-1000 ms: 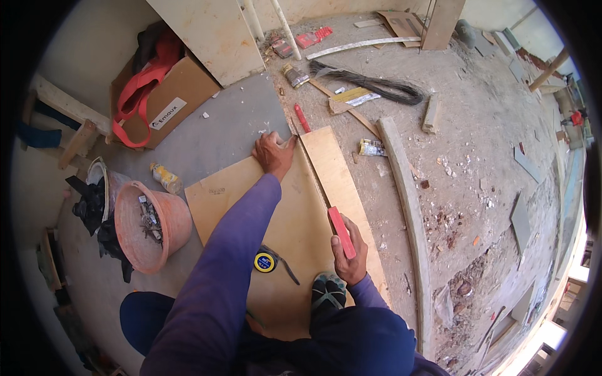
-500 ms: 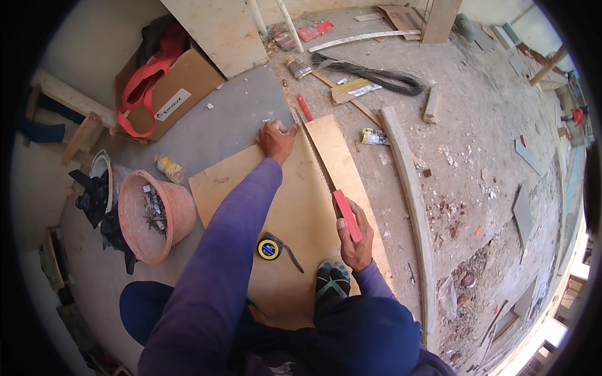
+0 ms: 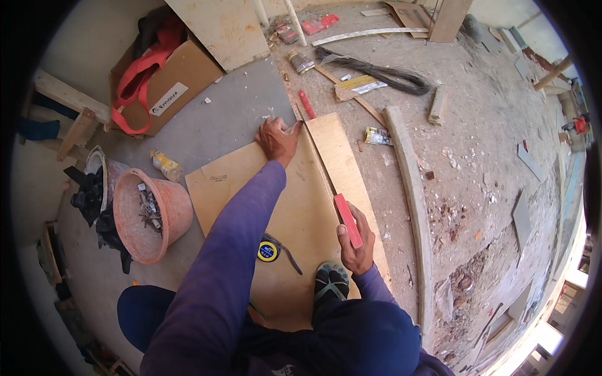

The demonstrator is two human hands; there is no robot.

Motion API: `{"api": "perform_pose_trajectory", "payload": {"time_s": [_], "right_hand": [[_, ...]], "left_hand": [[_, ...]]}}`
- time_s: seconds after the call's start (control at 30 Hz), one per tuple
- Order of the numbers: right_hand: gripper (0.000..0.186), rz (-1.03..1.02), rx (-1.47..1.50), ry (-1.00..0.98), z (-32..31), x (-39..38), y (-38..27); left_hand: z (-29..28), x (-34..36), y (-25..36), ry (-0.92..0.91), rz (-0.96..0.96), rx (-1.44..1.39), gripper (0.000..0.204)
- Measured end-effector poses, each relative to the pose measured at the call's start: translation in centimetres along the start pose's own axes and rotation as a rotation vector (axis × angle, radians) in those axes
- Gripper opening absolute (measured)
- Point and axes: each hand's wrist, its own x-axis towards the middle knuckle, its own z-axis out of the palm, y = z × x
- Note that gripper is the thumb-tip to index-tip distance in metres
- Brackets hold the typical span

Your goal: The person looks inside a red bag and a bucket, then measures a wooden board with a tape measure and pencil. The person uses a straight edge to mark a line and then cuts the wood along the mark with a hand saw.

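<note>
the right hand (image 3: 360, 241) is closed around a red grip (image 3: 348, 220), thumb on its left side; the grip's underside is hidden in the palm. a dark, narrow blade (image 3: 323, 161) extends from this grip toward the far edge of the brown board (image 3: 232, 175), which lies on the floor (image 3: 467, 119). the blade's depth cannot be made out. a second red handle (image 3: 306, 104) lies in line beyond that edge; whether it joins the blade cannot be determined.

the left hand (image 3: 277, 139) rests on the board's far edge, fingers bent, thumb just beside the blade's far end. its fingertips are hidden; whether it grips the edge cannot be told. the left sleeve (image 3: 222, 238) covers part of the board, and the knees hide its near end. a dark, slim object (image 3: 291, 259) beside the tape measure (image 3: 267, 251) is hard to identify.

count: two red handles, grip included; one blade; one tape measure; one sandalled foot (image 3: 331, 282); one orange bucket (image 3: 179, 229), its scraps too jumbled to count; one bottle (image 3: 166, 165); one cardboard box (image 3: 188, 81); one wire bundle (image 3: 392, 79).
</note>
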Motion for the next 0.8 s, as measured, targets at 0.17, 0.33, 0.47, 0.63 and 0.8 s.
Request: {"api": "perform_pose_trajectory", "payload": {"time_s": [0.17,0.33,0.47,0.63,0.8], "right_hand": [[0.053,-0.001,-0.023,-0.007,-0.2,0.2,0.3],[0.052,-0.049,-0.052,0.003,0.1,0.2,1.3],[0.050,-0.075,-0.059,0.021,1.6,3.9,1.8],[0.050,-0.062,-0.028,0.015,-0.1,-0.8,0.1],[0.048,-0.092,-0.050,0.019,1.5,3.4,-0.5]], "left_hand": [[0.2,0.0,0.4,0.012,0.017,-0.003,0.048],[0.0,-0.2,0.1,0.030,0.035,0.003,0.047],[0.3,0.0,0.5,0.000,0.039,0.017,0.045],[0.2,-0.3,0.2,-0.015,0.034,0.017,0.040],[-0.3,0.1,-1.4,-0.027,0.088,-0.033,0.036]]}}
